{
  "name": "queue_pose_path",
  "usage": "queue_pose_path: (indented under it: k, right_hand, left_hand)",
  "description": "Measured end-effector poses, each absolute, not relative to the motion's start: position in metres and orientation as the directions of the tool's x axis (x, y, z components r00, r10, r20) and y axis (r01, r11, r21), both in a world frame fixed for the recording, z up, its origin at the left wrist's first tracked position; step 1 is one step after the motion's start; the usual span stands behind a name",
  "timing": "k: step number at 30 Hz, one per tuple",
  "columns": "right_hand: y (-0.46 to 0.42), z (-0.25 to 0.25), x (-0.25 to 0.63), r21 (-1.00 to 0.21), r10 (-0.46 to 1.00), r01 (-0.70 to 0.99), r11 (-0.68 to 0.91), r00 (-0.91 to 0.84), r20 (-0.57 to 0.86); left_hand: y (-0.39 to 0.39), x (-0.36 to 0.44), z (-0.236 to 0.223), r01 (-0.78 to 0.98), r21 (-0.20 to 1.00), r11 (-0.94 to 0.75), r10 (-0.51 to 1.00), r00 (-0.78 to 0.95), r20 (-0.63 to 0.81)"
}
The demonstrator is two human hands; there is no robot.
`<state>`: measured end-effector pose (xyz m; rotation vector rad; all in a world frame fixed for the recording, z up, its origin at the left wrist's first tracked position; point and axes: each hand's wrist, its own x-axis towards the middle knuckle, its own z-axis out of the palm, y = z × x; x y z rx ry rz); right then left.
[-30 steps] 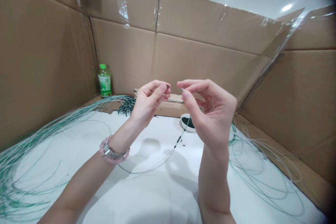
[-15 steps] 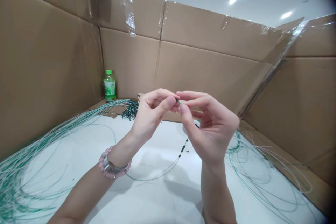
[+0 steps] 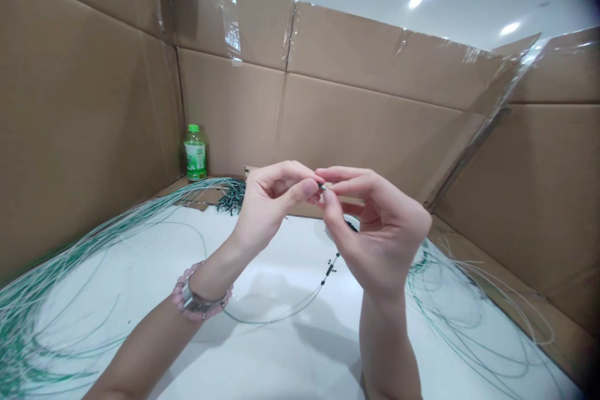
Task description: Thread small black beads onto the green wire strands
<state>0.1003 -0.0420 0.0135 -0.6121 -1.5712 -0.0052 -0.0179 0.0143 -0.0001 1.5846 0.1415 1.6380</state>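
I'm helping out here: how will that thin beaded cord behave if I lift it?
Probably springy rather than floppy: the thin cord keeps a smooth open curve. It likely weighs very little. The small dark beads threaded on it might slide if it tips.

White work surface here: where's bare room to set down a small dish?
The largest bare patch of the white work surface lies between your left forearm and right forearm, below the beaded cord. A smaller one lies above that left forearm, beside the looped green cords. Both sides are crowded with cords; the bead bowl sits behind your right hand.
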Motion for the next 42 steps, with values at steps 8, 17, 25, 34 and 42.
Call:
queue_pose_path:
  k: [8,17,25,34,42]
  right_hand:
    - [-0.041,0.014,0.102,-0.335,0.364,0.381,0.862,-0.003,0.931]
    - [-0.034,0.012,0.105,-0.365,0.366,0.349,0.863,0.064,0.928]
    - [-0.038,0.016,0.105,-0.369,0.380,0.385,0.846,0.051,0.924]
    - [-0.038,0.016,0.106,-0.322,0.341,0.396,0.860,0.022,0.940]
    - [-0.041,0.018,0.109,-0.223,0.274,0.540,0.812,-0.014,0.962]
  left_hand:
    - [0.008,-0.026,0.006,-0.176,0.451,-0.875,0.455,0.015,0.890]
    - [0.009,-0.025,0.004,-0.214,0.488,-0.846,0.493,0.031,0.869]
    - [0.006,-0.027,0.002,-0.078,0.449,-0.890,0.450,0.006,0.893]
    - [0.004,-0.028,0.005,-0.017,0.348,-0.937,0.348,0.011,0.937]
    - [0.005,-0.031,0.006,0.120,0.268,-0.956,0.266,-0.029,0.963]
